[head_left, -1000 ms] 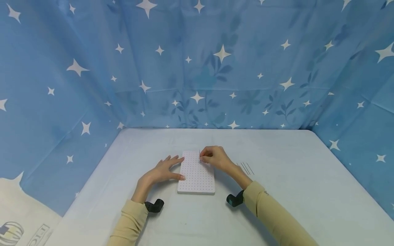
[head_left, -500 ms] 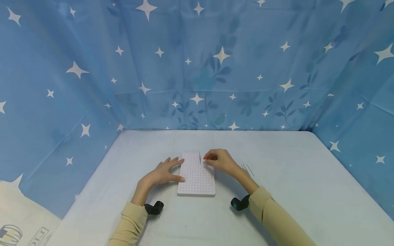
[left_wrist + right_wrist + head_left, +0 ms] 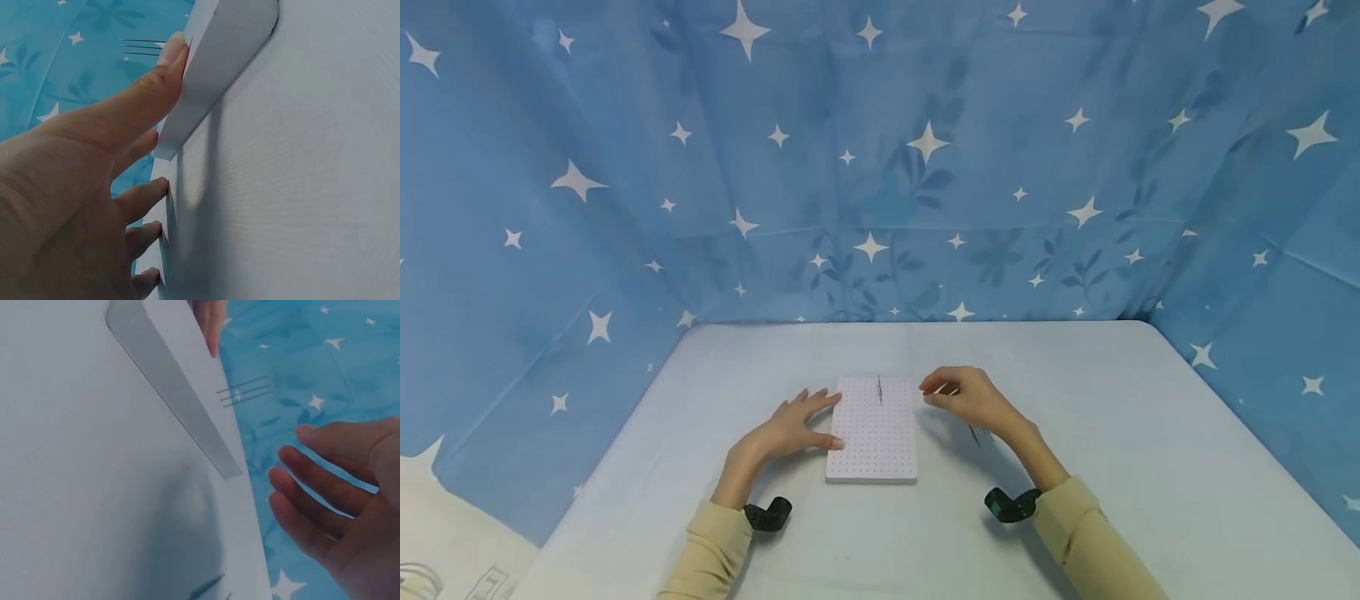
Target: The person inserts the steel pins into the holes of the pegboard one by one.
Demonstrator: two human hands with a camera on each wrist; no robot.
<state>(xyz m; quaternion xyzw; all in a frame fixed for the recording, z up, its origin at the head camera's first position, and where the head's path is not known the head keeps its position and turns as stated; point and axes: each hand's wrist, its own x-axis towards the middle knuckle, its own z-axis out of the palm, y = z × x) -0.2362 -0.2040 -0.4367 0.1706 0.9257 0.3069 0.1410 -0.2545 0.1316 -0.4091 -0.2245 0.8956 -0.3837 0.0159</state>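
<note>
A white board with a grid of small holes lies on the table. Three thin dark rods stand upright in it, close together near its far edge. My left hand spreads its fingers at the board's left side. Its thumb touches the board's edge, and the other fingertips reach down at the table and board. To the right of the board my right hand hovers with loosely bent fingers and nothing between them. Below it lie some loose thin rods, partly hidden by the hand and wrist.
A white tabletop surrounds the board. Blue curtains with white stars hang behind and at both sides. A dark wrist camera sits on the left wrist, another on the right.
My right hand has let go of a rod in the board and moved right, towards the loose rods. The left hand stays at the board. The head view has shifted slightly.
</note>
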